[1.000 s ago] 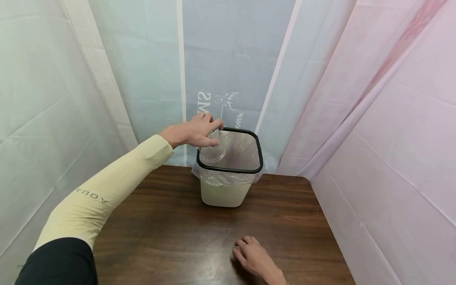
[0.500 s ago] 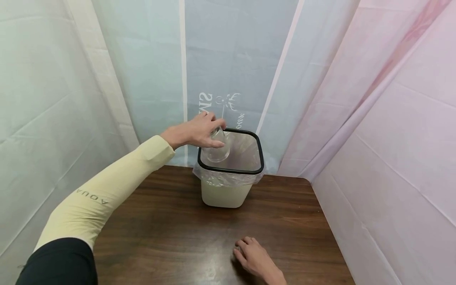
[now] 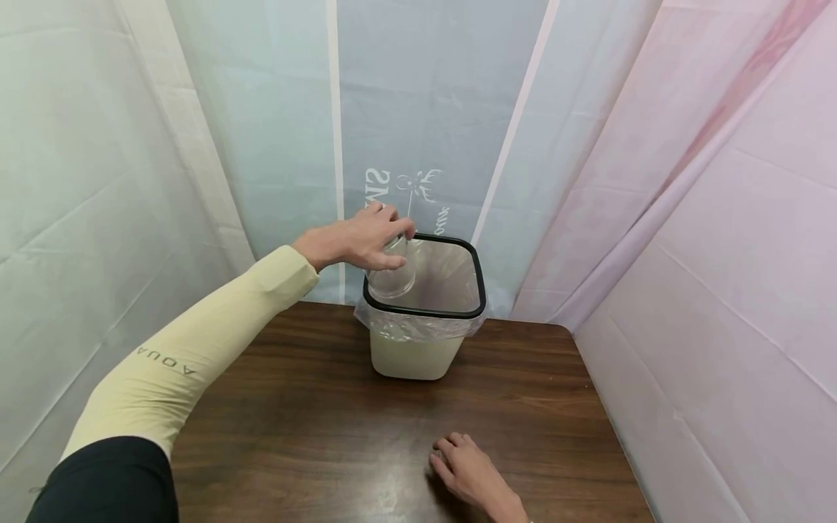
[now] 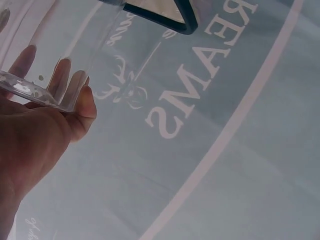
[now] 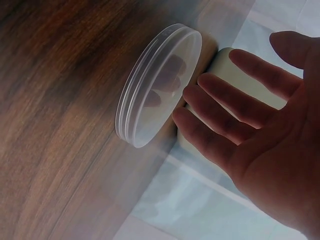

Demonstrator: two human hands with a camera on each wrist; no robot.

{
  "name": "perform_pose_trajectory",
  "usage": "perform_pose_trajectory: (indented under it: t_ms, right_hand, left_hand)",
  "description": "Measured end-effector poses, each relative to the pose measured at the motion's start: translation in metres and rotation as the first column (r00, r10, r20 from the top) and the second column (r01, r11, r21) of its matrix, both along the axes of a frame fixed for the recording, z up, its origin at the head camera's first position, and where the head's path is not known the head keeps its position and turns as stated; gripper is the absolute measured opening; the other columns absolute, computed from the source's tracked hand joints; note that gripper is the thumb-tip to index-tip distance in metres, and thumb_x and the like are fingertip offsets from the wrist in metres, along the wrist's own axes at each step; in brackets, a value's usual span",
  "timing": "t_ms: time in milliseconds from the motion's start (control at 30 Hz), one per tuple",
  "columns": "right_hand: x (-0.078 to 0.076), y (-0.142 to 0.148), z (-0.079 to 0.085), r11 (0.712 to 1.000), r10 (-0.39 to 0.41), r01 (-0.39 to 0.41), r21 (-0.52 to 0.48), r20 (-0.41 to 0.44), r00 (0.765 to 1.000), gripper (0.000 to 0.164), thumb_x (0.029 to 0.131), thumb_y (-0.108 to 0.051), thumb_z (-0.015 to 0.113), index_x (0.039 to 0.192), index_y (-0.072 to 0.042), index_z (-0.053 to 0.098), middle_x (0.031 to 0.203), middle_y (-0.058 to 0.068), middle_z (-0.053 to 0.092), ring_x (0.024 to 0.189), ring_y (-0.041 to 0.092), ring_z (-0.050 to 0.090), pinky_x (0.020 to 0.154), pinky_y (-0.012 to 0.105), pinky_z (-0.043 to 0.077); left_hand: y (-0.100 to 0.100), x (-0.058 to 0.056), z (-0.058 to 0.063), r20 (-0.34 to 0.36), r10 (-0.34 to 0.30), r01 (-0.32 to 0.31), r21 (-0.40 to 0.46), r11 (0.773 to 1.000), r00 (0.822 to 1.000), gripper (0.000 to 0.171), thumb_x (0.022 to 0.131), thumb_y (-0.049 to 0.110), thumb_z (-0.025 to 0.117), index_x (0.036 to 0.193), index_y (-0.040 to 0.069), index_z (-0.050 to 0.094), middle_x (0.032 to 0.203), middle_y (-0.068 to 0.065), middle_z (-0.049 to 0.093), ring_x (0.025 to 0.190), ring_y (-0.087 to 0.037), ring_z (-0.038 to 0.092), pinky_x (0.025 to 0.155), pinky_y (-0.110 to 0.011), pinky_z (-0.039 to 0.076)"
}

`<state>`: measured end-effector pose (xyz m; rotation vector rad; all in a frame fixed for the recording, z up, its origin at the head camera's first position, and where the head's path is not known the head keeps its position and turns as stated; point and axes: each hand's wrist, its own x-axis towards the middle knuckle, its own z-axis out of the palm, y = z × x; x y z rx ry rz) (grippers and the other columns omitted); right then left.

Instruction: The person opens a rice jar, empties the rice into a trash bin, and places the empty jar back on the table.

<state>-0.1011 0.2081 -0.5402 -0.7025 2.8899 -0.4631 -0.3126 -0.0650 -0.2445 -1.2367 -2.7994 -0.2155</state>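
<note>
My left hand grips a clear, see-through jar by its base end, thumb on the near side. The jar is tipped with its mouth downward, over the left part of the bin's black rim. In the left wrist view, the fingers show through the jar's wall, with small drops near its base. My right hand is low over the tabletop, its fingers relaxed. In the right wrist view, those fingers are just above a round clear lid lying on the wood, mostly hidden by the hand in the head view.
The cream bin, lined with a clear bag, stands at the back of the brown wooden table. Printed fabric hangs right behind it, and pale cloth walls close off both sides.
My left hand has moved the jar slightly right over the bin, then back left. The right hand has stayed in place.
</note>
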Motion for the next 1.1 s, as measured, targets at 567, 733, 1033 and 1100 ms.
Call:
perform_pose_trajectory:
  t_ms: [567, 733, 1033, 1100]
  right_hand:
    - [0.001, 0.001, 0.000, 1.000, -0.017, 0.017, 0.004, 0.002, 1.000, 0.032, 0.101, -0.036, 0.051, 0.113, -0.013, 0.069, 0.107, 0.001, 0.066, 0.104, 0.021, 0.062, 0.099, 0.049, 0.048]
    - [0.002, 0.001, 0.000, 1.000, -0.012, 0.012, -0.002, -0.001, 1.000, 0.031, 0.101, -0.036, 0.050, 0.112, -0.014, 0.069, 0.106, 0.000, 0.066, 0.100, 0.021, 0.062, 0.085, 0.041, 0.053]
    - [0.002, 0.002, 0.000, 1.000, 0.004, -0.004, 0.001, -0.022, 1.000, 0.032, 0.101, -0.036, 0.050, 0.112, -0.013, 0.069, 0.106, 0.001, 0.067, 0.101, 0.021, 0.062, 0.085, 0.041, 0.053]
    - [0.002, 0.002, -0.001, 1.000, 0.003, -0.003, 0.007, -0.021, 1.000, 0.031, 0.101, -0.036, 0.050, 0.112, -0.013, 0.069, 0.107, 0.001, 0.067, 0.103, 0.022, 0.062, 0.085, 0.041, 0.053]
  left_hand:
    - [0.003, -0.005, -0.007, -0.015, 0.045, -0.044, 0.087, 0.995, 0.999, 0.045, 0.094, 0.051, 0.055, 0.125, 0.020, 0.053, 0.109, -0.012, 0.052, 0.100, -0.031, 0.045, 0.089, -0.044, 0.040]
    - [0.001, -0.009, -0.008, 0.020, 0.060, -0.062, 0.100, 0.993, 0.998, 0.047, 0.094, 0.053, 0.053, 0.127, 0.019, 0.052, 0.112, -0.013, 0.051, 0.102, -0.031, 0.045, 0.090, -0.045, 0.040]
    - [-0.003, -0.014, -0.004, 0.114, 0.123, -0.145, 0.210, 0.967, 0.986, 0.051, 0.096, 0.054, 0.049, 0.126, 0.013, 0.050, 0.115, -0.012, 0.061, 0.097, -0.026, 0.058, 0.087, -0.042, 0.047]
    - [-0.002, -0.013, -0.003, 0.112, 0.138, -0.158, 0.192, 0.969, 0.984, 0.053, 0.096, 0.055, 0.047, 0.126, 0.011, 0.051, 0.112, -0.011, 0.062, 0.094, -0.025, 0.061, 0.085, -0.042, 0.048]
